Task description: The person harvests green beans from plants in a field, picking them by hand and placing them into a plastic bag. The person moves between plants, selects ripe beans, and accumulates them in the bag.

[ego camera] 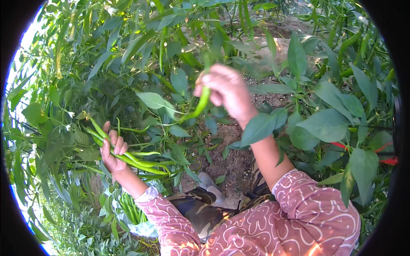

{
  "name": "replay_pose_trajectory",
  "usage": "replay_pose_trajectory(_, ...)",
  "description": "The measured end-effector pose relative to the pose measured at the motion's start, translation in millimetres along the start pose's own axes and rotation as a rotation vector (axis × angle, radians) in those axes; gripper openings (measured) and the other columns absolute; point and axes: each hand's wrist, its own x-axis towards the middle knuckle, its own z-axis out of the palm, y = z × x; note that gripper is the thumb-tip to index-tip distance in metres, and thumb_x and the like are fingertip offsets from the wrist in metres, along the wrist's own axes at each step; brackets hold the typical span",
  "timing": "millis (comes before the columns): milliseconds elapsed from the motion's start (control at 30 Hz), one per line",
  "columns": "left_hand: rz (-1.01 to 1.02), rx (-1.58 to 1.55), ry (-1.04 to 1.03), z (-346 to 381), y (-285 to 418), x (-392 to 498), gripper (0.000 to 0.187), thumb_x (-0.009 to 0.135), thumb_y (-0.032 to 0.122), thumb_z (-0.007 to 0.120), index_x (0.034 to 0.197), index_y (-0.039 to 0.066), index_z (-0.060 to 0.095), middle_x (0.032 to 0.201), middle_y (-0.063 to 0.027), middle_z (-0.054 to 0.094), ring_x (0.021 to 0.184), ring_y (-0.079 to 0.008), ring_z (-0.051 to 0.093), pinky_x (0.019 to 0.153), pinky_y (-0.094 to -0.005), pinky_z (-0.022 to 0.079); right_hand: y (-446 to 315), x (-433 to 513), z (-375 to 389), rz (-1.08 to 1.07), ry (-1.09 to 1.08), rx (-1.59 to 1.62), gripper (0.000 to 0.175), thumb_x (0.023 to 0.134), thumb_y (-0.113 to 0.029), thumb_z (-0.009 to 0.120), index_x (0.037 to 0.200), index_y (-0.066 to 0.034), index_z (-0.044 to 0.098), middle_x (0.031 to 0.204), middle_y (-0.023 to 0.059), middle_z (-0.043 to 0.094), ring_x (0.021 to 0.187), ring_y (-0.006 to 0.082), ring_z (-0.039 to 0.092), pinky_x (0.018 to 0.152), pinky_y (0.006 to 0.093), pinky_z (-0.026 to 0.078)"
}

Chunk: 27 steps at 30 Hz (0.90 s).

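Several long green chili peppers lie in a bunch in my left hand, whose fingers curl around them. Higher up and to the right, my right hand is blurred, with its thumb and fingers closed on another green chili pepper. That pepper's curved lower part hangs below the fingers, near a leafy stem. Its upper end is blurred and partly hidden by the hand. Pepper plant leaves surround both hands.
Below my left forearm stands a clear plastic bag with many green peppers inside. Pepper plants crowd both sides, with more peppers hanging at the top. Bare soil and a grey shoe show between. Red strips appear at right.
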Motion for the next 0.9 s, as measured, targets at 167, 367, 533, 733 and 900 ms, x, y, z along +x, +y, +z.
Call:
replay_pose_trajectory(167,-0.05,-0.034,-0.004,11.7,-5.8,1.0,0.035,0.085,0.03,0.065,0.101,0.003,0.048,0.076,-0.0036,0.043,0.054,-0.01,0.04,0.045,-0.0232,0.034,-68.3,-3.5,51.9,-0.143,-0.186,0.43,0.013,0.086,-0.006,0.053,0.093,0.0049,0.056,0.07,0.0127,0.062,0.04,0.0055,0.048,0.032,0.017,0.034)
replay_pose_trajectory(367,0.106,0.307,0.29,46.6,-23.5,1.5,0.078,0.063,0.046,0.079,0.115,0.001,0.042,0.083,-0.0052,0.052,0.063,-0.0157,0.053,0.052,-0.0256,0.047,-31.9,37.7,170.1,0.128,-0.288,0.132,0.02,0.088,-0.013,0.058,0.077,0.0014,0.049,0.055,0.0042,0.052,0.045,0.008,0.053,0.039,0.0255,0.04)
replay_pose_trajectory(533,-0.004,0.222,0.125,62.4,-20.5,8.7,0.044,0.069,0.015,0.072,0.099,0.007,0.041,0.062,-0.0048,0.044,0.04,-0.012,0.042,0.039,-0.0267,0.042,15.7,73.8,197.6,0.178,-0.214,0.075,0.021,0.086,-0.013,0.059,0.088,0.0063,0.052,0.067,0.0103,0.059,0.052,0.0156,0.062,0.044,0.026,0.051)
replay_pose_trajectory(733,0.057,0.169,0.215,66.5,-14.9,9.0,0.024,0.081,0.013,0.066,0.093,0.008,0.045,0.061,0.0007,0.038,0.043,-0.009,0.037,0.044,-0.0258,0.036,55.5,111.6,103.7,0.078,0.041,-0.531,0.025,0.078,-0.005,0.059,0.1,0.0061,0.059,0.088,0.0142,0.065,0.079,0.0195,0.065,0.072,0.0281,0.054)
replay_pose_trajectory(900,0.096,0.011,0.22,62.3,-7.9,9.4,0.025,0.077,0.009,0.068,0.095,0.005,0.05,0.072,-0.0047,0.051,0.05,-0.0147,0.048,0.05,-0.0324,0.043,69.7,134.1,52.9,0.002,0.315,-0.508,0.025,0.077,0.002,0.054,0.102,0.0077,0.057,0.101,0.0169,0.063,0.09,0.0209,0.063,0.077,0.029,0.052)
